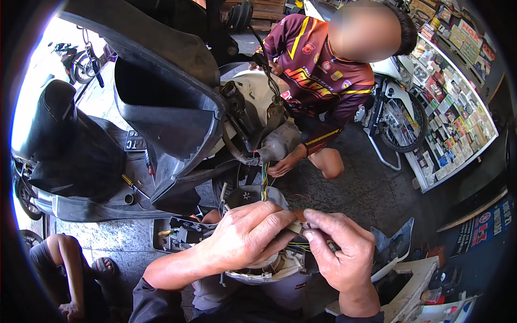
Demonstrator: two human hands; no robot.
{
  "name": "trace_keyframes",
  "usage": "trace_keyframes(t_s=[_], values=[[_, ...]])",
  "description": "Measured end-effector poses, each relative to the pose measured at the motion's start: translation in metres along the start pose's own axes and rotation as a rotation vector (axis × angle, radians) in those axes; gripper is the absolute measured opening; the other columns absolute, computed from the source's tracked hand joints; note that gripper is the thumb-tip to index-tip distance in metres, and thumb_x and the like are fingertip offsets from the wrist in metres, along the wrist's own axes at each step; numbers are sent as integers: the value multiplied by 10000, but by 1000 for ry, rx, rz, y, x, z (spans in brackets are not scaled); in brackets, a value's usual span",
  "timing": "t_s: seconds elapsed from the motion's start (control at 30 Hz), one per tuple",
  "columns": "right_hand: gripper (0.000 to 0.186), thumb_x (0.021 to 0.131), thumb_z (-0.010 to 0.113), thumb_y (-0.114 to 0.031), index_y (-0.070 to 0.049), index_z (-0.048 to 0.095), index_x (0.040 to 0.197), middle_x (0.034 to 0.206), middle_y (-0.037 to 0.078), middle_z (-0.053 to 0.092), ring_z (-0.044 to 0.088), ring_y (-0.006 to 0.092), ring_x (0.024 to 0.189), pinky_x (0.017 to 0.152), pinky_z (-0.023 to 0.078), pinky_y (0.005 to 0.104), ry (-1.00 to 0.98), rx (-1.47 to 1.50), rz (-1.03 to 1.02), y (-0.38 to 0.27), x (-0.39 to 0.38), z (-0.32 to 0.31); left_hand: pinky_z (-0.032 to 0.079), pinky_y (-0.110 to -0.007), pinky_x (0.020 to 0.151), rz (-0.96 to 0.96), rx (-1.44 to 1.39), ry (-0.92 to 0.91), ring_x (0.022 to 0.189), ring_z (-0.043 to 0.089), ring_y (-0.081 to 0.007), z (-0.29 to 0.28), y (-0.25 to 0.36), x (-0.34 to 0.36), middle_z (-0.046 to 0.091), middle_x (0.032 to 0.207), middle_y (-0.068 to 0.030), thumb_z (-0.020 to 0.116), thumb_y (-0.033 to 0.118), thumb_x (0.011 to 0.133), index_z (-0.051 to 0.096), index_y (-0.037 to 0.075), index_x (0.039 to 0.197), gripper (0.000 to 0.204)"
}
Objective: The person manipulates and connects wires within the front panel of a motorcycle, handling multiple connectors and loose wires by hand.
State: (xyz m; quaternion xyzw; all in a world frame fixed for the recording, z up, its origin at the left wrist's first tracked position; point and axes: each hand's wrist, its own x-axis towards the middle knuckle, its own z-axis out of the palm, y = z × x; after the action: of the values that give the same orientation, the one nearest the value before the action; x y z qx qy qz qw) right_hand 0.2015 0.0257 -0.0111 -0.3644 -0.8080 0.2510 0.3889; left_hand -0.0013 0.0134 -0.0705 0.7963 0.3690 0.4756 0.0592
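A small pale plastic wire connector sits between my two hands, in front of the partly stripped scooter. My left hand is closed round its left side, with the fingers bent over it. Against its right end my right hand pinches with thumb and forefinger; what lies right between those fingertips is mostly hidden. A bundle of coloured wires hangs from the scooter's front down behind my left hand. Below my hands, a pale headlight housing rests at my lap, with thin yellow and dark wires beside it.
Across from me a co-worker crouches, one hand at the wires by a grey rounded part. The dark scooter body fills the left; a screwdriver lies on its footboard. Loose panels and a display case stand right.
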Motion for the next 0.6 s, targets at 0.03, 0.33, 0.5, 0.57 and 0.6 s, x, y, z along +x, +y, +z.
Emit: trace_keyframes(t_s=[0.03, 0.33, 0.5, 0.57, 0.6], values=[[255, 842, 741, 70, 18, 724, 1091, 977, 157, 719, 744, 264, 855, 719, 602, 340, -10, -14, -24, 1, 0, 0, 577, -383, 650, -2, -1, -4, 775, 699, -300, 0, 0, -1, 679, 958, -148, 862, 57, 737, 614, -23, 1119, 463], [191, 785, 736, 103, 21, 747, 958, 862, 141, 719, 731, 255, 775, 694, 575, 327, 1, -127, -52, -10, 7, -1, 583, -393, 656, -16, -26, -15, 796, 706, -314, -2, 2, 2, 675, 972, -152, 854, 55, 755, 611, -29, 1135, 458], [211, 849, 713, 71, 44, 710, 1058, 978, 153, 686, 723, 293, 865, 739, 590, 368, -112, -148, -101, -4, 7, -7, 582, -395, 653, -14, -29, -15, 793, 705, -318, -1, 2, 3, 670, 965, -155, 851, 56, 759, 614, -31, 1140, 457], [222, 845, 712, 78, 48, 707, 1065, 987, 155, 684, 721, 296, 872, 741, 590, 369, -122, -163, -103, -6, 7, -8, 581, -394, 650, -25, -25, -26, 790, 703, -314, -2, 2, 4, 668, 958, -152, 850, 57, 762, 616, -30, 1144, 456], [227, 843, 712, 81, 50, 705, 1068, 991, 156, 684, 720, 298, 876, 742, 591, 369, -128, -166, -106, -6, 7, -8, 580, -393, 649, -33, -18, -33, 788, 703, -313, -3, 3, 4, 666, 955, -151, 849, 58, 764, 617, -29, 1146, 455]])
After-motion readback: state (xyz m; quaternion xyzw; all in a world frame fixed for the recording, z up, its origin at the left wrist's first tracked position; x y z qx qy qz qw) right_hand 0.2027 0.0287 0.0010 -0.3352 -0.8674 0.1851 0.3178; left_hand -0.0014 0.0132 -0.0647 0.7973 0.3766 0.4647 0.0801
